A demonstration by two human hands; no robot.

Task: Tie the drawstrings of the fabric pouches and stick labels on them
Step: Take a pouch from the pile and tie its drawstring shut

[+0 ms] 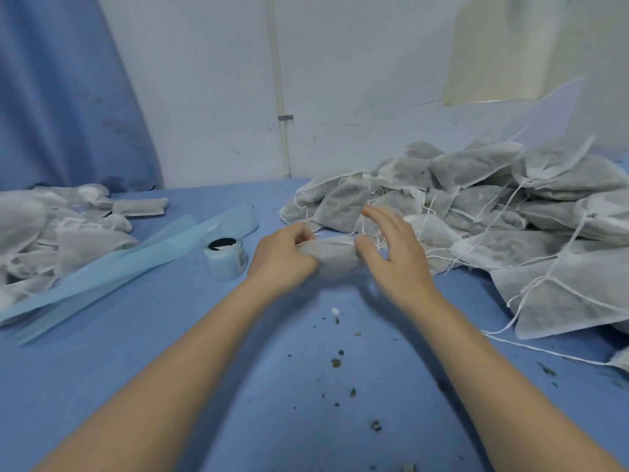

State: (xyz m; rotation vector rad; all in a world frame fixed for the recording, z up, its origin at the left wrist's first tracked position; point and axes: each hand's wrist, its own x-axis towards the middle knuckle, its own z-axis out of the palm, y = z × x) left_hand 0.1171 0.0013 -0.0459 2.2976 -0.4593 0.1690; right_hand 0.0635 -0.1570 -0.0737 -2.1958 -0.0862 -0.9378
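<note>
Crumbs dot the blue table nearest you. Your left hand pinches one pouch at mid-table; your right hand hovers beside it, fingers spread wide. One small jar stands left, its label too blurred to read. Two pouch heaps, uncountable: right pile, left pile.

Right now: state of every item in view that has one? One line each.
Left hand: grip curled round the pouch.
Right hand: fingers spread, thumb at the pouch's end, holding nothing.
Pouch: filled, between both hands; cord state unclear.
Right pile: filled, cords loose.
Left pile: filled, heaped.
Label roll: upright; backing strip unrolled leftward.
</note>
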